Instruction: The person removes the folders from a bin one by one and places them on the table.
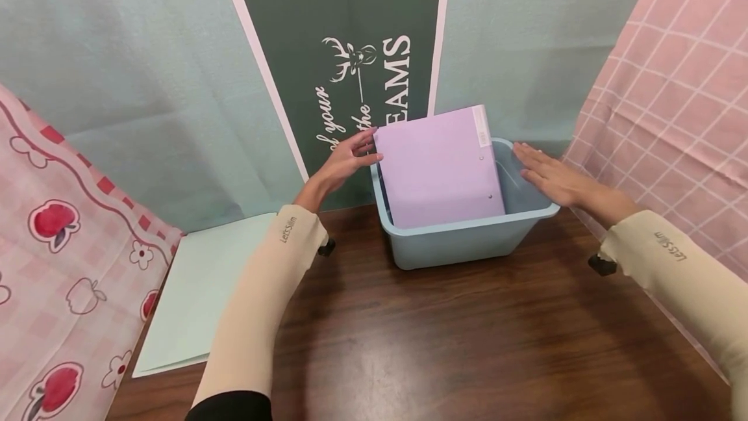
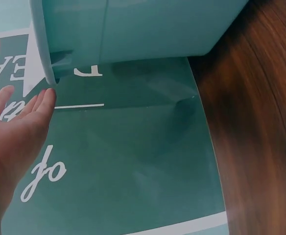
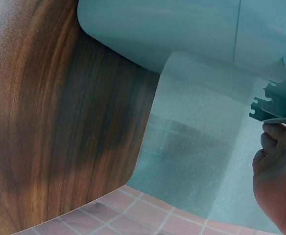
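Observation:
A light blue plastic bin [image 1: 456, 249] stands on the table against the back curtain. Inside it, a lilac binder [image 1: 435, 167] stands tilted, its upper part above the rim; a white label and two rivets show along its right side. My left hand [image 1: 345, 161] is at the binder's upper left corner, fingers extended; in the left wrist view its fingertips are by the bin's rim [image 2: 44, 58]. At the bin's right end, my right hand [image 1: 549, 177] has its fingers straight, with the fingertips at the rim in the right wrist view. Contact of the left fingers is unclear.
Pale green sheets or folders [image 1: 204, 291] lie on the dark wooden table [image 1: 444, 343] at the left. A green curtain [image 1: 175, 83] hangs behind, a fruit-patterned cloth [image 1: 76, 265] at the left and a pink checked cloth [image 1: 684, 96] at the right.

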`<state>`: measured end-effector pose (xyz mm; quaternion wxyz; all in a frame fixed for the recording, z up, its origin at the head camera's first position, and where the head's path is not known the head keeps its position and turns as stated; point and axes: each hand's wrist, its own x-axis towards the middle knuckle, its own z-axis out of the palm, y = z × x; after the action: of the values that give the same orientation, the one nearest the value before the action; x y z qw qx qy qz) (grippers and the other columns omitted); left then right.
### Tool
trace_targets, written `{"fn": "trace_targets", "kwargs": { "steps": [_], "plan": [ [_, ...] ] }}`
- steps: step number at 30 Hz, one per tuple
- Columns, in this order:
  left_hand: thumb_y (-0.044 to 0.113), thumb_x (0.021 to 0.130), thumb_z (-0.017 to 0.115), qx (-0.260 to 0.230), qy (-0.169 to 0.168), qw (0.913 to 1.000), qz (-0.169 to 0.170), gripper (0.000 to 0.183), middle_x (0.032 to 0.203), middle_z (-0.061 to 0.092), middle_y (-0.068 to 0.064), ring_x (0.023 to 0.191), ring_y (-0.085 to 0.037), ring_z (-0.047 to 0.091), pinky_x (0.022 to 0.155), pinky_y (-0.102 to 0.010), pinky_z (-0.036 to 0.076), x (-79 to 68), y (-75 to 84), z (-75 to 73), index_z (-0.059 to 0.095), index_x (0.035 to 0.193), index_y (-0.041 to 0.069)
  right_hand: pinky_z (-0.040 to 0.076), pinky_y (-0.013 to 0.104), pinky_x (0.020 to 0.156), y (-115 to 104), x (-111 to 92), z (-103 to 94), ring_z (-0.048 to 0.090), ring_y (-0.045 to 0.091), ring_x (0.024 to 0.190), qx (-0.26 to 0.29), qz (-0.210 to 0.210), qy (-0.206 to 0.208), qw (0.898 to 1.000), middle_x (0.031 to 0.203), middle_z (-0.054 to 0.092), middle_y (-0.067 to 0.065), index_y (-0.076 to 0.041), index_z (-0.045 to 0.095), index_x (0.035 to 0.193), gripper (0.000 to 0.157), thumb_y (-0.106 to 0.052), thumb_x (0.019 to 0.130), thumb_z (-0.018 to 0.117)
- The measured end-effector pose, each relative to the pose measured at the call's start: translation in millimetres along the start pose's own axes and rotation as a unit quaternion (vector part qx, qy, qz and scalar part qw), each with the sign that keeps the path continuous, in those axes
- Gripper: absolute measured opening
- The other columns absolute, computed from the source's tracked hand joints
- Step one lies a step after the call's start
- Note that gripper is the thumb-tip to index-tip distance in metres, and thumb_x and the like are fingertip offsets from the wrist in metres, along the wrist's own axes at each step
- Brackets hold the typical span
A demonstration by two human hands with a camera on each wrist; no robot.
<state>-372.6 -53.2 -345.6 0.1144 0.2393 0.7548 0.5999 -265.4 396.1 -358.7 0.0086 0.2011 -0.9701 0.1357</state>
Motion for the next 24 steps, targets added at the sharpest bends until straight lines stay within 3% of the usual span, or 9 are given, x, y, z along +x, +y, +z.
{"fn": "trace_targets", "kwargs": {
  "steps": [11,18,24],
  "plan": [
    [0.017,0.086,0.075,-0.041,0.010,0.9989,-0.020,0.071,0.156,0.035,-0.007,0.140,-0.022,0.038,0.115,-0.038,0.032,9.3,8.8,10.2,0.043,0.149,0.023,-0.003,0.038,0.121,-0.4,0.8,-0.1,0.000,0.033,0.150,0.002,0.001,-0.001,1.000,0.162,0.004,0.019,0.000,0.008,0.155,0.060,-0.029,0.108,0.028],
    [0.007,0.084,0.076,-0.085,0.015,0.9962,-0.009,0.072,0.154,0.034,-0.007,0.132,-0.023,0.047,0.109,-0.041,0.040,9.9,9.5,15.6,0.046,0.147,0.023,-0.002,0.041,0.121,-1.3,1.2,-0.6,-0.002,0.032,0.150,0.005,0.004,-0.005,1.000,0.163,0.001,0.016,-0.001,0.006,0.156,0.060,-0.030,0.108,0.026],
    [-0.004,0.083,0.073,-0.142,-0.007,0.9898,0.005,0.076,0.153,0.033,-0.004,0.128,-0.027,0.052,0.104,-0.043,0.045,10.6,11.9,21.3,0.044,0.149,0.020,-0.002,0.043,0.121,-2.0,0.3,-1.3,0.000,0.034,0.150,0.007,0.012,-0.006,1.000,0.163,0.001,0.017,-0.003,0.006,0.156,0.060,-0.031,0.107,0.027]
  ]
}}
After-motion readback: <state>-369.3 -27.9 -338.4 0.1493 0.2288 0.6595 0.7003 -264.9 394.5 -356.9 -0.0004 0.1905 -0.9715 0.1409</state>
